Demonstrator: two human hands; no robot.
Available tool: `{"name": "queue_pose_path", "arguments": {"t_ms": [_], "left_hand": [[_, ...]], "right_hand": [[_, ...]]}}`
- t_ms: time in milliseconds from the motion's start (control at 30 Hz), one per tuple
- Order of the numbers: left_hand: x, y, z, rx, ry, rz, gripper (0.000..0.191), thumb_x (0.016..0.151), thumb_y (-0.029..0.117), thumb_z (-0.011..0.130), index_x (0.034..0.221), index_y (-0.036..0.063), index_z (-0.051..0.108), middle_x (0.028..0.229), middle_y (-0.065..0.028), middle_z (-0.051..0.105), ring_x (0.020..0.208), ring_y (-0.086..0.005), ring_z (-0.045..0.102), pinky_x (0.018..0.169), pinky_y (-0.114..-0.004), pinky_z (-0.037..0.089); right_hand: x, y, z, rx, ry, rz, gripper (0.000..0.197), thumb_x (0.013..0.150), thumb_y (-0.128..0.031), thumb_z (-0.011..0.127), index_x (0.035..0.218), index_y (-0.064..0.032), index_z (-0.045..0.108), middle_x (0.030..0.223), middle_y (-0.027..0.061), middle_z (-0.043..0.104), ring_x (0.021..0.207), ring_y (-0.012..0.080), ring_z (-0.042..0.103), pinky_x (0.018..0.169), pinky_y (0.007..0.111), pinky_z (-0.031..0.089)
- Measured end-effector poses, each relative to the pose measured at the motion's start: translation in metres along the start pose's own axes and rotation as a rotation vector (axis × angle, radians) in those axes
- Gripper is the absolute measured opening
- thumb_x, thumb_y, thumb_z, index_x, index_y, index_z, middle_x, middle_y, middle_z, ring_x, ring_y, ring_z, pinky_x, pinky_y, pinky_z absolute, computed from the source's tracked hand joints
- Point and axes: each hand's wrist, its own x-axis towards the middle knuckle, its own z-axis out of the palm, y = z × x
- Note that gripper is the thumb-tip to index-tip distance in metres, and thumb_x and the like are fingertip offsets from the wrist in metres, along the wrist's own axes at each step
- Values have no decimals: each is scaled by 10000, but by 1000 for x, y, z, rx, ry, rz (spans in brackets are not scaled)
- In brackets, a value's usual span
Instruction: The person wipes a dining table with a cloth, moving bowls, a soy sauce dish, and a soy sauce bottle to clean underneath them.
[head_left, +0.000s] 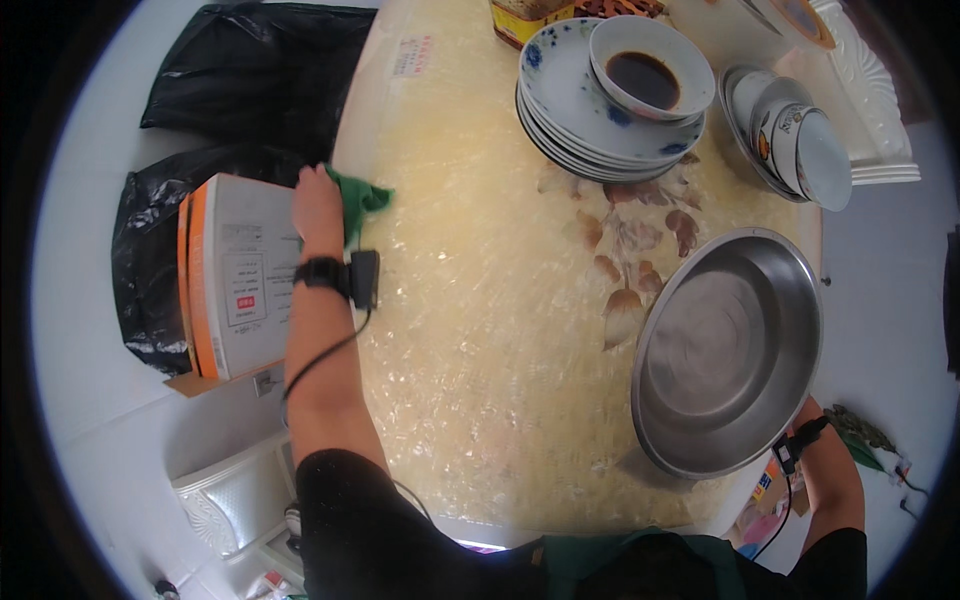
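My left hand (318, 204) grips a green cloth (364, 196) at the left edge of the table (480, 337). Part of the cloth spreads onto the tabletop beside my fingers. A wide stainless steel basin (712, 345) is tilted at the table's right edge, with a shadow under its near rim. Nothing shows inside it but a worn bottom. My right hand (810, 411) reaches behind the basin and appears to hold it up. Its fingers are hidden by the steel; only the wrist area and forearm show.
Stacked floral plates (555, 142) carry a bowl of dark liquid (643, 79). Several bowls (817, 150) lie nested on their sides at the far right. A cardboard box (247, 277) and black plastic bags (255, 67) flank the left edge. A cable (322, 360) trails from my left wrist.
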Motion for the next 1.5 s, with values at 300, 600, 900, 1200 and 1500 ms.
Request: {"name": "queue_pose_path", "arguments": {"t_ms": [300, 600, 900, 1200, 1500], "left_hand": [[112, 49, 7, -158, -137, -134, 434, 934, 401, 364, 959, 7, 544, 960, -240, 621, 927, -395, 588, 784, -474, 462], [63, 18, 6, -152, -113, -40, 367, 958, 349, 343, 960, 32, 528, 943, -217, 610, 886, -395, 591, 747, -478, 476], [-141, -47, -48, 142, -249, -9, 205, 889, 105, 431, 1082, 97, 499, 1038, -124, 556, 835, -333, 596, 691, -422, 492], [-354, -110, -108, -211, -61, -503, 377, 956, 313, 385, 786, 16, 543, 765, -231, 571, 725, -429, 531, 626, -506, 402], [-426, -85, -163, -38, -113, -919, 421, 922, 390, 434, 887, -2, 581, 877, -233, 602, 855, -416, 554, 740, -491, 424]], "right_hand": [[-7, -6, 2, -27, 47, 30, 461, 996, -302, 324, 1396, -74, 298, 1353, 74, 409, 1211, 169, 422, 1033, 313, 349], [0, -5, 10, 14, -15, 38, 464, 996, -309, 325, 1395, -73, 302, 1357, 78, 407, 1211, 167, 423, 1033, 315, 352], [17, -1, 35, 118, -174, 52, 467, 996, -315, 325, 1394, -72, 305, 1361, 83, 405, 1210, 165, 425, 1033, 317, 355], [40, 14, 5, -4, -244, -92, 487, 986, -301, 339, 1405, -61, 276, 1420, 100, 324, 1260, 191, 381, 1067, 302, 317], [49, 17, -12, -1047, -70, -585, 479, 952, -215, 398, 1393, -56, 302, 1442, 108, 297, 1315, 243, 309, 1101, 328, 251]]}}
